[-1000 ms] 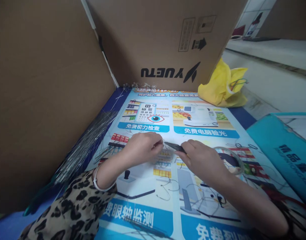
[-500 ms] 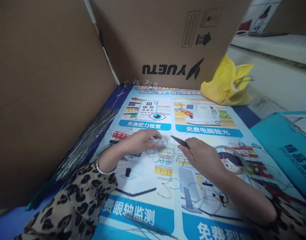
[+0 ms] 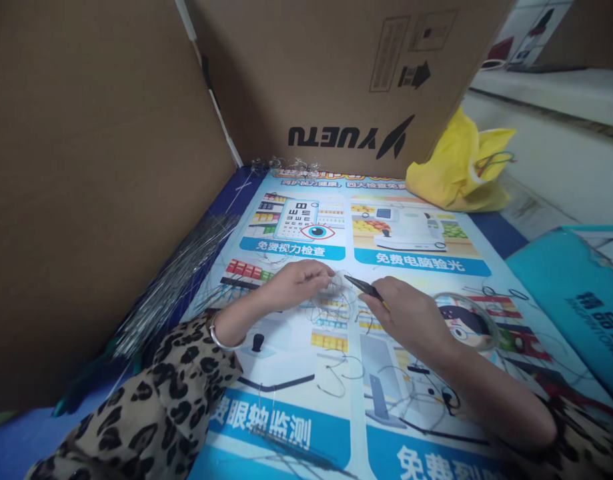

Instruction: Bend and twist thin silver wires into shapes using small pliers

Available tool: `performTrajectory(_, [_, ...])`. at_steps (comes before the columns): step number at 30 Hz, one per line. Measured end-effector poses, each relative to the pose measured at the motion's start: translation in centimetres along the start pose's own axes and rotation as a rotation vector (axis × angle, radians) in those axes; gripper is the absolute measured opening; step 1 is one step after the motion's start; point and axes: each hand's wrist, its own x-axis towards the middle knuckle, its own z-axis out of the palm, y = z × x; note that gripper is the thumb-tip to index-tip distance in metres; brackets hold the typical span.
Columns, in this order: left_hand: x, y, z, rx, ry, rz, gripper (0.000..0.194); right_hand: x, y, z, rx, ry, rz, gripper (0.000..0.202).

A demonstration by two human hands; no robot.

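Observation:
My left hand [image 3: 302, 283] pinches a thin wire piece [image 3: 337, 280], bent into loops, above the printed poster. My right hand [image 3: 411, 308] is closed around pliers [image 3: 362, 286] with dark, narrow jaws that point left at the wire. The jaw tips sit close to my left fingertips; whether they touch the wire I cannot tell. Below the hands lies a loose tangle of curled wire [image 3: 331, 310]. Short bent wires [image 3: 339, 377] rest nearer to me on the poster.
A bundle of straight wires [image 3: 171, 280] lies at the left beside a tall cardboard panel [image 3: 96, 167]. Small wire pieces [image 3: 286, 165] sit at the back. To the right are a wire coil [image 3: 491, 327], a yellow bag [image 3: 451, 177] and a turquoise box [image 3: 576, 293].
My left hand has moved slightly right towards the plier tips, and its fingers have closed on the wire. The right hand with the pliers has hardly moved.

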Motion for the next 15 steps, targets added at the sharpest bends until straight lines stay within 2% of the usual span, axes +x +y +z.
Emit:
performTrajectory(3, [-0.11,0.08,0.37,-0.039,0.022,-0.024,0.024,-0.02,0.06,0.09,0.012,-0.006,-0.017,0.036])
performTrajectory(7, [-0.16,0.28,0.67,-0.04,0.075,0.015,0.023,-0.05,0.25,0.33,0.01,0.007,-0.04,0.037])
performTrajectory(15, [-0.07,0.35,0.93,0.039,0.121,0.031,0.023,-0.04,0.3,0.57,0.012,0.031,-0.062,0.035])
